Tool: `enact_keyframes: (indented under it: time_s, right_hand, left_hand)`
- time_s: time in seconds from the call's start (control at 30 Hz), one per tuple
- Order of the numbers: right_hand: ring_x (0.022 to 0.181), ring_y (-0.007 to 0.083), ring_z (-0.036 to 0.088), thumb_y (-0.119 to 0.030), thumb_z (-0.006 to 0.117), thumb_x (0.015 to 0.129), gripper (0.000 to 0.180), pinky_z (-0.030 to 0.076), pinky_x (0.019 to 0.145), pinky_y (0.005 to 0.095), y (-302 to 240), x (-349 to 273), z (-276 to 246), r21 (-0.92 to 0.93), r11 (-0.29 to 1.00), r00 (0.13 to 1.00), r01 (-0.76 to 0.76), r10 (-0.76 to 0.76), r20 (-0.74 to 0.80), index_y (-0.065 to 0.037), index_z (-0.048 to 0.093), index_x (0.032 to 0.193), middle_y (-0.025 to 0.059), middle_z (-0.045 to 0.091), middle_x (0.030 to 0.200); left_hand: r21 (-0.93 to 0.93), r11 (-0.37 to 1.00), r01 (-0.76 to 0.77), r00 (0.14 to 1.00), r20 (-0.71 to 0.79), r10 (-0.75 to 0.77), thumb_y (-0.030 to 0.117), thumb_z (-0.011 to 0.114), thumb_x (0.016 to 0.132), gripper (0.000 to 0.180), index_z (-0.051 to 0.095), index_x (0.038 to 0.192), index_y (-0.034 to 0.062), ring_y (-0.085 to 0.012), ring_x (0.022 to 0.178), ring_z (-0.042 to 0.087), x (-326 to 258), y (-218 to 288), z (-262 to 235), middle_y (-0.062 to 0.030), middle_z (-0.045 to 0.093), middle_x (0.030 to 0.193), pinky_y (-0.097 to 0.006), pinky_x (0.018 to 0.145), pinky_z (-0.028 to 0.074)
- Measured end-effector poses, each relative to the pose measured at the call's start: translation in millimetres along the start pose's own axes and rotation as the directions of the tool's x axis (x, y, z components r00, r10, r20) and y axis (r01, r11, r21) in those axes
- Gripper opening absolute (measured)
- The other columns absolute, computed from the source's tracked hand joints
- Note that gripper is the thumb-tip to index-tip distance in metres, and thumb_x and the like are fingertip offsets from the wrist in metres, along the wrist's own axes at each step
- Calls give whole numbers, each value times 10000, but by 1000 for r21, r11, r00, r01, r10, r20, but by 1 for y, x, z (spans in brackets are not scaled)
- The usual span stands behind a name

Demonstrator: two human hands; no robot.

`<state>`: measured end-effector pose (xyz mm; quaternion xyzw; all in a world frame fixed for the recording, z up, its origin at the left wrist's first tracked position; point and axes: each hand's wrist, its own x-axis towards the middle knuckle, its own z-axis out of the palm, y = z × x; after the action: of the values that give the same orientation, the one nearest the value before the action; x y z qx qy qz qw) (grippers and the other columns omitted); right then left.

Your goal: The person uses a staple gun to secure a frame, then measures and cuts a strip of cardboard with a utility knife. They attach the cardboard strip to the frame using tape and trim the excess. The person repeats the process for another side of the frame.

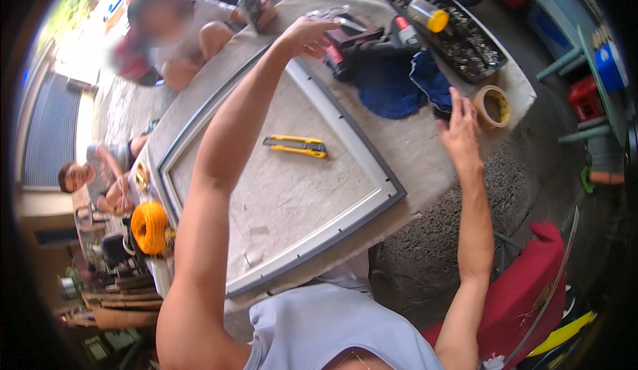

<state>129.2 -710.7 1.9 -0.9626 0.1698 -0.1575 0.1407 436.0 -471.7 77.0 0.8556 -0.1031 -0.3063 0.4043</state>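
Note:
My left hand (307, 36) reaches across the table, fingers stretched out above the near side of a pile of tools. Close to it are a dark tool with a red handle (335, 56) and a dark reddish-brown piece (355, 36). My right hand (460, 132) is held with its fingers apart, between a blue cloth (392, 91) and a roll of tape (483, 107); whether its fingertips touch the cloth I cannot tell. A pale four-sided frame with dark edging (352, 214) lies under my left arm. Inside it rests a yellow utility knife (294, 146).
A black tray of small metal parts (475, 64) sits at the far right, with a yellow-capped clear jar (425, 15) on it. Orange cord (149, 228) is at the left. Two people sit beyond the table. A red chair (525, 290) stands at my right.

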Motion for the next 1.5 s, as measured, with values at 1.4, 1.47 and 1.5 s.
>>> enact_keyframes:
  time_s: [1.4, 1.47, 1.5]
  right_hand:
    - [776, 243, 632, -71, 642, 832, 352, 457, 592, 338, -347, -155, -226, 308, -305, 10, 901, -696, -718, -268, 575, 1115, 83, 643, 968]
    - [778, 238, 632, -65, 644, 826, 363, 457, 588, 337, -349, -159, -236, 321, -304, -1, 897, -728, -685, -269, 576, 1119, 82, 641, 969]
    - [781, 236, 632, -62, 645, 822, 366, 457, 586, 336, -350, -162, -239, 303, -295, -1, 906, -718, -696, -268, 576, 1117, 82, 640, 971]
  left_hand:
    - [427, 904, 27, 751, -605, 263, 284, 775, 720, 450, 673, 1115, 94, -279, 1180, 526, -431, -336, 22, -109, 607, 1211, -399, 996, 403]
    - [454, 889, 64, 726, -633, 271, 325, 778, 709, 437, 682, 1085, 123, -270, 1165, 516, -423, -334, 26, -96, 594, 1191, -414, 976, 393]
    - [466, 881, 80, 712, -645, 277, 346, 780, 703, 431, 687, 1070, 138, -265, 1157, 511, -419, -334, 29, -89, 587, 1181, -421, 966, 388]
